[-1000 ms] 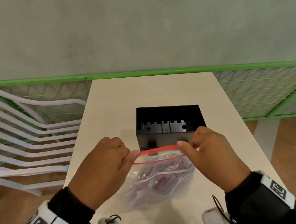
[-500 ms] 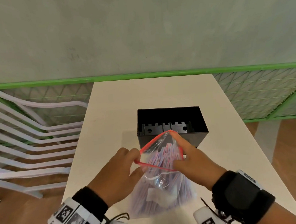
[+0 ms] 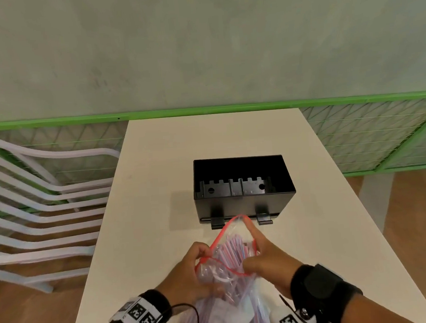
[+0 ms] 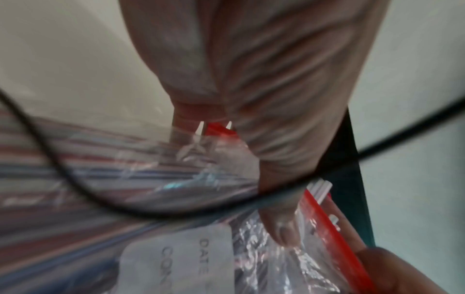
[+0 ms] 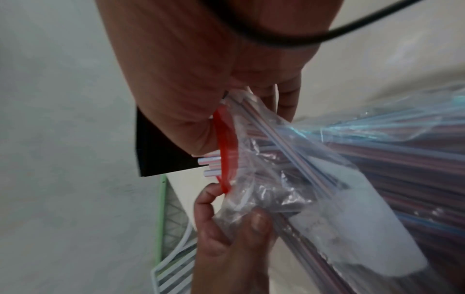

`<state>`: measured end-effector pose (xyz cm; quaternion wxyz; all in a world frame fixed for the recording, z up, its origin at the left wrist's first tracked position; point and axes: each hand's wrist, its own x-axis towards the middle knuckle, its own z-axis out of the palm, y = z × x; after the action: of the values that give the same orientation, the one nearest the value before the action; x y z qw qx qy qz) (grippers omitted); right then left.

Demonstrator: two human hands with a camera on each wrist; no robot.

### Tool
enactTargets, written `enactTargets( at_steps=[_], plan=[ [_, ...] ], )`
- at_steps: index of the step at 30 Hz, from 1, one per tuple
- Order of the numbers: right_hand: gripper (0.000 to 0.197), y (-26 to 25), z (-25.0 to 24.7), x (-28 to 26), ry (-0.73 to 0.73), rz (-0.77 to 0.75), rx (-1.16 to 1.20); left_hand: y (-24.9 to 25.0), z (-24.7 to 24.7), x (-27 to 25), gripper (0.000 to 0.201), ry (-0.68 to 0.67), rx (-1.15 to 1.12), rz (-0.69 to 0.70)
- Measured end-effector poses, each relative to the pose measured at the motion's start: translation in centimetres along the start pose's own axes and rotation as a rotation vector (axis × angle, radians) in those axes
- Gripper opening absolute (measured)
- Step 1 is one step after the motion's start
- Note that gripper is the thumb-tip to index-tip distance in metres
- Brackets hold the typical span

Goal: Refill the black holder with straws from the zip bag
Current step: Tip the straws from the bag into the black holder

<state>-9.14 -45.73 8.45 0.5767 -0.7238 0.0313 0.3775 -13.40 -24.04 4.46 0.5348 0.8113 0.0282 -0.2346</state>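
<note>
Holding the zip bag [image 3: 229,268] open just in front of the black holder [image 3: 242,187], the head view shows both hands busy at its red-edged mouth. The left hand [image 3: 189,271] pinches the near-left rim, while the right hand [image 3: 261,256] has fingers inside the opening and its thumb outside, closing on the striped straws [image 3: 234,248]. The holder stands on the white table [image 3: 160,215], open-topped and, as far as visible, without straws. Behind the holder run a green railing [image 3: 208,110] and a grey wall; white slatted chairs [image 3: 33,199] stand to the holder's left.

From the left wrist, thumb and fingers of the left hand [image 4: 251,99] squeeze the red zip strip, blurred; a white label [image 4: 181,256] shows on the bag.

From the right wrist, the right hand [image 5: 201,89] curls around the straw ends [image 5: 210,160] poking past the red rim, with the holder dark beyond.

Judging from this, the bundle should come out parallel and together, the left hand anchoring the bag so loose straws do not spill on the table.
</note>
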Motion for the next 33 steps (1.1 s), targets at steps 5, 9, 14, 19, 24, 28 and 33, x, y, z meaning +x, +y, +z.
enactTargets(
  at_steps=[5, 9, 14, 19, 24, 28, 33],
  plan=[
    [0.105, 1.3, -0.2, 0.0, -0.006, 0.11, 0.072, -0.4, 0.4, -0.4, 0.037, -0.02, -0.026, -0.053],
    [0.105, 1.2, -0.2, -0.2, -0.014, 0.026, 0.116, 1.4, -0.7, -1.0, 0.023, 0.058, -0.022, -0.025],
    [0.11, -0.2, -0.2, -0.5, -0.082, -0.094, 0.125, 4.9, -2.1, -1.8, 0.03, 0.142, 0.022, -0.025],
    [0.112, -0.9, 0.0, -1.1, -0.237, -0.054, 0.125, 6.7, -3.8, -3.4, 0.022, 0.056, -0.13, -0.211],
    [0.115, -0.5, 1.3, -0.8, -0.293, 0.04, 0.311, 6.6, -4.0, -5.0, 0.006, 0.044, -0.191, -0.322],
    [0.126, 0.1, 2.6, -0.2, -0.349, 0.045, 0.371, 6.1, -3.5, -5.4, 0.014, 0.165, -0.233, -0.298],
    [0.118, -0.2, 3.4, -0.1, -0.363, -0.038, 0.438, 5.8, -3.3, -5.6, 0.027, 0.276, -0.428, -0.315]
  ],
)
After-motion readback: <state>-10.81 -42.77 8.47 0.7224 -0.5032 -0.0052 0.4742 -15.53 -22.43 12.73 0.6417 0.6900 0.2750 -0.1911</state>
